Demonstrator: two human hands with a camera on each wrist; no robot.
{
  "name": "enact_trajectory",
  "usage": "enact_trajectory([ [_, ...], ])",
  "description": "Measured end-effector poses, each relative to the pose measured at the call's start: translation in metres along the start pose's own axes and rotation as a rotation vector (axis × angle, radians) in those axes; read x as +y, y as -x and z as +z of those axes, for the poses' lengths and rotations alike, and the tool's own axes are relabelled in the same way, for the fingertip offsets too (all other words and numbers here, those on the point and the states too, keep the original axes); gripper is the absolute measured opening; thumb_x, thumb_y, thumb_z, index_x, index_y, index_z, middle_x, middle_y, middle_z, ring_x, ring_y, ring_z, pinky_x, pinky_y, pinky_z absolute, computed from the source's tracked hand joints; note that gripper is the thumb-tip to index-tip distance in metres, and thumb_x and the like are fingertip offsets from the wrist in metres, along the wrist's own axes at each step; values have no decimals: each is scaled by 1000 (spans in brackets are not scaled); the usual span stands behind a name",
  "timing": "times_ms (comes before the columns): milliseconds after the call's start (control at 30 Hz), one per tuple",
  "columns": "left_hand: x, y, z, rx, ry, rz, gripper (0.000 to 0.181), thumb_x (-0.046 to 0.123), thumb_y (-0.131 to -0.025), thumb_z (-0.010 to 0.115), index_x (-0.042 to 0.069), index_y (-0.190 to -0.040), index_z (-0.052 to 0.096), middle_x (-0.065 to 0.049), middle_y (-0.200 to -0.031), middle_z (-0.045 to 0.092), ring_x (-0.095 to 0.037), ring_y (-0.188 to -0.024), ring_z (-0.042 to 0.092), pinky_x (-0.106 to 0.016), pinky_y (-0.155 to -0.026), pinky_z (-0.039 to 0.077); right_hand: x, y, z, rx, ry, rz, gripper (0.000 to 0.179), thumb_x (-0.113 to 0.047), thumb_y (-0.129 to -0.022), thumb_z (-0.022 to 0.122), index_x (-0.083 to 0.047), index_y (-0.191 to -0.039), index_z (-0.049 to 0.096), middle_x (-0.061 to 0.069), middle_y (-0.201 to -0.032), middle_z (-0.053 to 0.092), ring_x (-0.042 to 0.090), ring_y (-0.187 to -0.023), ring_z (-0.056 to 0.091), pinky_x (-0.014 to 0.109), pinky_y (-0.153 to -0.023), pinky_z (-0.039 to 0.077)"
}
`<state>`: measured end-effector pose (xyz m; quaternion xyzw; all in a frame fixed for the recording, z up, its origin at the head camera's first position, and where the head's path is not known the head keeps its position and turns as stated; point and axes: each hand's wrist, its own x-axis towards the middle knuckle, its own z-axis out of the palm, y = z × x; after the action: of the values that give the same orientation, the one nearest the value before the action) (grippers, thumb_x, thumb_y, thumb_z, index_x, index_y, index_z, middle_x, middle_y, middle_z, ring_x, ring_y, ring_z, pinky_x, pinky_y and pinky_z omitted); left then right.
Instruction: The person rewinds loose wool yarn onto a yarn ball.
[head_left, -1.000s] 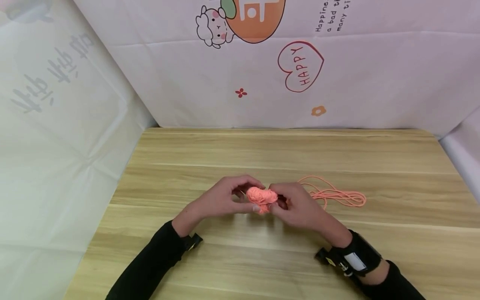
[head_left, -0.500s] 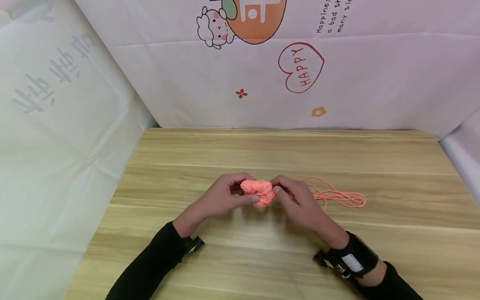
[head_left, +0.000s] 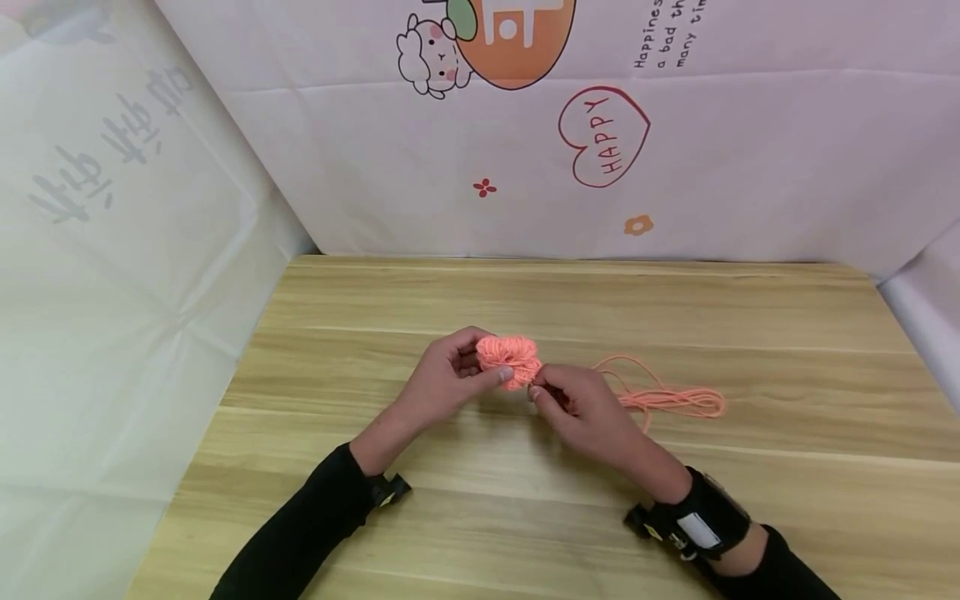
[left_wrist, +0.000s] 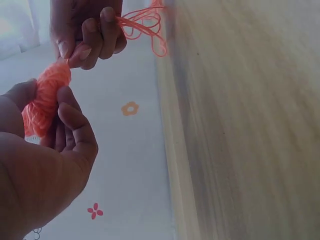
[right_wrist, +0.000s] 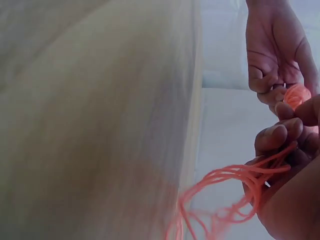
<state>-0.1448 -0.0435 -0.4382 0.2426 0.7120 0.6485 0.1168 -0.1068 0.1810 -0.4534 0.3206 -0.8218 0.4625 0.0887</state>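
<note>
A small bundle of coral-pink yarn (head_left: 508, 354) is held above the table between both hands. My left hand (head_left: 442, 379) grips it, thumb on the near side and fingers behind, as the left wrist view also shows. At the bundle's right end my right hand (head_left: 596, 412) pinches a strand between thumb and forefinger. Loose yarn strands (right_wrist: 240, 175) pass through the curled fingers of that hand in the right wrist view. They trail down to a looped heap of yarn (head_left: 686, 402) on the table to the right.
The wooden table (head_left: 420, 542) reaches back to a white printed cloth (head_left: 375, 167). Another white cloth (head_left: 150, 333) hangs along the left side. Each wrist carries a black strap, the right one (head_left: 705, 517) showing a pale label.
The yarn bundle has moved up and left, turning its folded face toward the head camera. My left hand rose with it. The right hand has shifted to pinch at the bundle's lower right end.
</note>
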Motion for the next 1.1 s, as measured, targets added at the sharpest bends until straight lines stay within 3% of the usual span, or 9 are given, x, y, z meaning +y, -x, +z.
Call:
enact_trajectory([
  [233,-14,-1,-1,60,-160,6,25,35,-86,73,18,-104,65,-1,-85,63,-17,-69,58,-25,-56,47,9,4,6,-49,125,-32,17,-11,-97,53,-19,-82,57,-10,-66,42,4,-55,36,22,-49,32],
  [533,-17,1,1,34,-313,-70,27,43,-84,73,26,-103,65,4,-82,65,-13,-70,60,-26,-57,50,-1,4,1,-38,64,-22,20,-6,-94,53,-20,-80,56,-9,-63,41,6,-52,35,21,-48,32],
  [633,-17,1,2,-18,-372,-62,22,40,-85,73,27,-101,67,6,-81,65,-11,-70,60,-27,-59,52,-3,4,-2,-17,22,-10,22,-6,-94,54,-23,-82,58,-12,-64,44,5,-51,37,21,-46,33],
  [833,-16,1,3,-202,-456,27,15,36,-88,70,25,-98,68,8,-80,61,-8,-67,56,-22,-58,49,-2,3,-5,16,-40,4,22,-5,-96,52,-21,-82,60,-15,-66,48,3,-51,39,21,-45,35],
  [967,-16,1,5,-296,-443,86,13,33,-90,68,21,-96,66,6,-76,57,-8,-64,51,-19,-54,44,0,3,-6,19,-44,9,21,-6,-97,52,-21,-82,58,-14,-66,47,4,-52,39,22,-46,36],
  [1100,-16,1,6,-333,-405,127,14,34,-91,67,21,-92,65,6,-72,54,-8,-62,48,-20,-52,40,1,3,-7,23,-43,46,22,-7,-97,51,-22,-83,58,-15,-64,48,4,-51,40,23,-45,36],
])
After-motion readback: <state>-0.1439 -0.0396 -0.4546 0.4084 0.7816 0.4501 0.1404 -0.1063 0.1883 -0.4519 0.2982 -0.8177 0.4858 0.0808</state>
